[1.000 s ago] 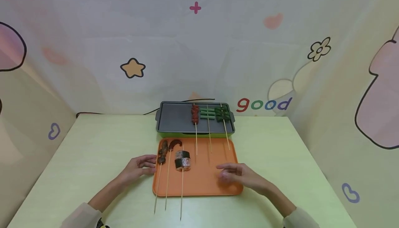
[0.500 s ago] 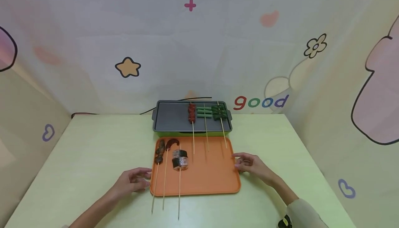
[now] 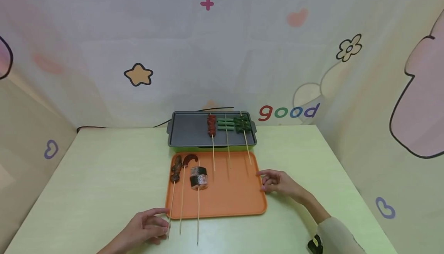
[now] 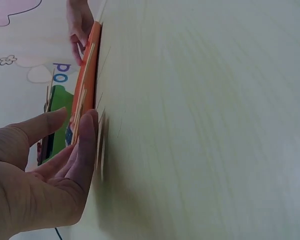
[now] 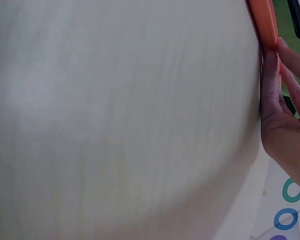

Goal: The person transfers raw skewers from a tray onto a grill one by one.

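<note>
Flat orange rectangular tray [image 3: 230, 201] on the pale yellow-green table [image 3: 93, 177], directly before a dark-grey griddle with green base [image 3: 189, 130]. The person's left hand [image 3: 143, 227] is at the tray's near left corner, thumb and fingers spread apart beside the stick of the brown lumpy skewer [image 3: 176, 169]; contact cannot be told. The right hand [image 3: 282, 185] touches the right rim with index finger and thumb; whether they pinch it cannot be told. A black-and-white roll skewer [image 3: 199, 177] lies on the tray.
</note>
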Demonstrator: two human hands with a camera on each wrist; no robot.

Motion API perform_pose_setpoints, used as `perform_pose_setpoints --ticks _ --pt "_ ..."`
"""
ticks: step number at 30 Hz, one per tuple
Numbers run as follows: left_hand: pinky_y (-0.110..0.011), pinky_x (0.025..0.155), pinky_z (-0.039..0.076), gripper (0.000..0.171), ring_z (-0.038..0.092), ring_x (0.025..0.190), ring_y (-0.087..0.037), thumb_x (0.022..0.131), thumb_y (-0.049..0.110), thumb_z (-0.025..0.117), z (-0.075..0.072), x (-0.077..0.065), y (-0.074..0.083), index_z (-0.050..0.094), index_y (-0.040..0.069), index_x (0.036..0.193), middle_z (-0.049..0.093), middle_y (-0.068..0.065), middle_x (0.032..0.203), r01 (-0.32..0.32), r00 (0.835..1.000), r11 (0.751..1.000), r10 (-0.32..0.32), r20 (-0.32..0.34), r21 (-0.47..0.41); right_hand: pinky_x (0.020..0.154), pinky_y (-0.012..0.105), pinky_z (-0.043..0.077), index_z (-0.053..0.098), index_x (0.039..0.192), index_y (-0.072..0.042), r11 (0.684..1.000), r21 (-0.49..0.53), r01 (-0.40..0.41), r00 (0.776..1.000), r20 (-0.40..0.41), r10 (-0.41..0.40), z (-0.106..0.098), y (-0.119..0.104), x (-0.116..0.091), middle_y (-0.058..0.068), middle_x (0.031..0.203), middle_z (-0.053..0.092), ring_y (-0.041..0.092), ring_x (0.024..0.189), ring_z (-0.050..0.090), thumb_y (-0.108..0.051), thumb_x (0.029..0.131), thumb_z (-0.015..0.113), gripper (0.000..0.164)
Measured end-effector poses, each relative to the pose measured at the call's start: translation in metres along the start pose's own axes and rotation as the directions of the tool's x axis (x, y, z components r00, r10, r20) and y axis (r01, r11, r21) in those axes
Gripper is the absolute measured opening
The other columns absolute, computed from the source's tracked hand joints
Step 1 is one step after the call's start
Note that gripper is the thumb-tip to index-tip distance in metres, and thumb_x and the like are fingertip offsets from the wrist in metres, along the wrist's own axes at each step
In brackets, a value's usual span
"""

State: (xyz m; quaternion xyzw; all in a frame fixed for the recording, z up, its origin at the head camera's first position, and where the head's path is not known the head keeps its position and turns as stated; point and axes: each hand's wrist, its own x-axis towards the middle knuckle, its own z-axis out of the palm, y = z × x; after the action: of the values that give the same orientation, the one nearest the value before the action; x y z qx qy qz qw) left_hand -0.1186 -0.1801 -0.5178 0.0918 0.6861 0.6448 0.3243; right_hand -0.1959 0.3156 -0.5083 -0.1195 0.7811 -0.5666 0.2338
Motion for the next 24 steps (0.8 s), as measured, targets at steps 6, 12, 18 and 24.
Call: perform_pose_setpoints --ticks 6,12,18,24 --pt "-0.032 0.073 0.062 0.069 0.075 0.089 -0.015 0.097 0.010 0.068 0.003 0.003 0.001 0.033 -0.015 0.150 0.076 -0.008 0.108 0.021 0.999 0.999 -0.022 -0.038 -0.027 0.082 0.018 0.056 0.046 0.145 0.010 1.000 0.019 0.007 1.000 0.002 -0.007 0.002 0.004 0.002 0.012 0.108 0.065 0.007 0.092 0.067 -0.003 0.096 0.068 0.055" --pt "-0.031 0.075 0.062 0.072 0.073 0.088 -0.013 0.093 0.007 0.070 0.005 0.008 0.002 0.032 -0.015 0.151 0.074 -0.002 0.103 0.035 0.997 0.998 -0.038 -0.060 -0.060 0.084 0.019 0.056 0.047 0.146 0.008 1.000 0.019 0.008 1.000 -0.005 -0.008 0.003 0.006 0.005 0.008 0.107 0.066 0.008 0.093 0.067 -0.005 0.095 0.070 0.057" --pt "-0.029 0.076 0.061 0.072 0.073 0.086 -0.012 0.093 0.004 0.070 0.004 0.011 0.000 0.031 -0.015 0.151 0.073 0.000 0.101 0.046 0.997 0.995 -0.051 -0.058 -0.084 0.084 0.020 0.057 0.047 0.147 0.007 1.000 0.025 0.015 1.000 -0.013 -0.015 0.004 0.006 0.005 0.009 0.108 0.065 0.008 0.094 0.067 -0.007 0.095 0.070 0.058" --pt "-0.028 0.078 0.060 0.071 0.072 0.088 -0.012 0.093 0.005 0.069 0.009 0.011 -0.003 0.032 -0.014 0.151 0.072 0.000 0.102 0.053 0.998 0.993 -0.056 -0.026 -0.104 0.083 0.019 0.056 0.047 0.147 0.008 1.000 0.020 -0.004 1.000 -0.024 0.004 0.003 0.007 -0.002 0.008 0.109 0.064 0.007 0.094 0.066 -0.006 0.096 0.070 0.058"
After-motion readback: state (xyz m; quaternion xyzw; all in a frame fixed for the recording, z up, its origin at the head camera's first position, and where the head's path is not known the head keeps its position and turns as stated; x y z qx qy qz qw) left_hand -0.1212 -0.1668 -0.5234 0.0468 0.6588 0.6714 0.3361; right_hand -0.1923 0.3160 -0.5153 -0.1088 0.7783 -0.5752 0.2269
